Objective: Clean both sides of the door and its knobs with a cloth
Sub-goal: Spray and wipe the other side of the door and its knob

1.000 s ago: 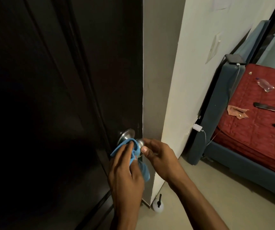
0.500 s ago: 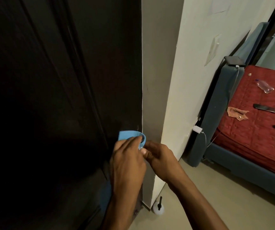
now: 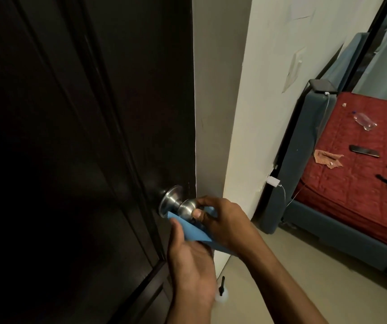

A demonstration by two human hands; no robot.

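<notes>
At the dark door's (image 3: 75, 136) latch edge, low in the view, the metal knob (image 3: 184, 208) stands out from its round plate, and both hands work around it. Underneath, the left hand (image 3: 189, 251) lies palm up with its fingers fairly straight and close together, carrying the blue cloth (image 3: 192, 231) so that the fabric presses against the underside of the knob; held this way, the cloth probably reaches the lower curve, which a wipe from the front would miss. From the other side the right hand (image 3: 223, 222) comes in with its fingers curled, the thumb and forefinger pinching at the knob's outer end where a fold of cloth shows behind them; whether they grip the metal itself or the cloth's free end is hard to tell in this dim light, though either would serve to steady the knob or keep the fabric taut. Judging by the task, this is the knob-polishing step on this face of the door, with the far side not yet shown. Beyond the pale wall (image 3: 265, 90) sits a bed with a red cover (image 3: 351, 183), well apart from the work.
</notes>
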